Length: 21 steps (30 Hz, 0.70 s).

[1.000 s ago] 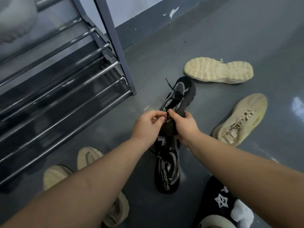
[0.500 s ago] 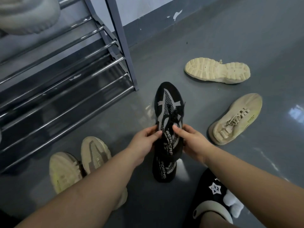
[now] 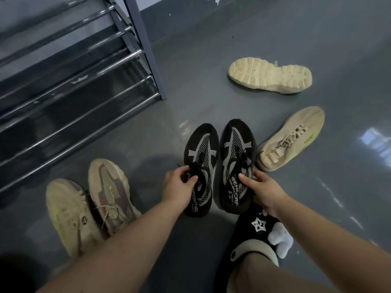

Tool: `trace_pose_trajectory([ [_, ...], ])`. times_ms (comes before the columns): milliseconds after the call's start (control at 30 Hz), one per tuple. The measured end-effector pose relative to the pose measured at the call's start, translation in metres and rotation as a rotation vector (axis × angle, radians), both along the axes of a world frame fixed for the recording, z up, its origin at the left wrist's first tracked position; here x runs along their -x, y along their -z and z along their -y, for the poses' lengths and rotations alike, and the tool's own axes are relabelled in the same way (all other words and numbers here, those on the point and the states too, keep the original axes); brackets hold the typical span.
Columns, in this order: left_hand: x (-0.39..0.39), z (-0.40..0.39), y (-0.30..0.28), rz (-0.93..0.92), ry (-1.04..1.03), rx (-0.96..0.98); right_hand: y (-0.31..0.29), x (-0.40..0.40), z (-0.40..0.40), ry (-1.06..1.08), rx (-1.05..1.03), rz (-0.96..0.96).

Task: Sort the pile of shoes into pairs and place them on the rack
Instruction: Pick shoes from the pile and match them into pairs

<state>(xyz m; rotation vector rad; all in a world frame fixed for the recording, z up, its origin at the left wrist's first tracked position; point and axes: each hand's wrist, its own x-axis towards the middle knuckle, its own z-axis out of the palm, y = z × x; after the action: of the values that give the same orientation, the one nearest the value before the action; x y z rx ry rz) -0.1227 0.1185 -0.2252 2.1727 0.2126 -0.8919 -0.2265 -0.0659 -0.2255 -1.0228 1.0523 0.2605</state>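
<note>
Your left hand [image 3: 179,188] pinches the laces of the left black shoe [image 3: 202,163], thumb and fingers curled around them near the tongue. Your right hand [image 3: 261,190] grips the right black shoe [image 3: 236,157] at its collar, thumb lying on the printed tongue and fingers wrapped round the outer side. The two black shoes sit side by side, toes pointing away from you, nearly touching along their length; whether their soles rest on the floor [image 3: 211,98] or hang just above it I cannot tell.

The rack [image 3: 146,53] stands to your upper left, its chrome bars running across the lower shelves, and the black pair is well clear of its corner post.

Just right of the right black shoe a beige laced shoe [image 3: 294,138] lies upright on the floor, its heel close to your right hand. Farther off, a beige chunky shoe [image 3: 269,75] lies on its side with the tread facing you. At lower left two more beige shoes touch each other: a plain shoe [image 3: 67,212] and a patterned shoe [image 3: 110,191], partly hidden by your left forearm.

Your own foot in a black slipper [image 3: 254,229] with a star badge sits below your right hand.
</note>
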Motion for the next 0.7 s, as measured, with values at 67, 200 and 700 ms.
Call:
trace_pose_trajectory([
  [67,0.000,0.002,0.005,-0.059,-0.056,-0.058,0.003,-0.002,-0.001,-0.018,0.010,-0.006],
  [200,-0.001,0.006,0.012,-0.281,-0.157,-0.014,0.010,-0.001,0.001,-0.077,0.056,-0.044],
  [700,-0.004,-0.013,0.010,-0.564,-0.296,0.302,0.008,-0.005,0.002,-0.227,-0.007,-0.057],
])
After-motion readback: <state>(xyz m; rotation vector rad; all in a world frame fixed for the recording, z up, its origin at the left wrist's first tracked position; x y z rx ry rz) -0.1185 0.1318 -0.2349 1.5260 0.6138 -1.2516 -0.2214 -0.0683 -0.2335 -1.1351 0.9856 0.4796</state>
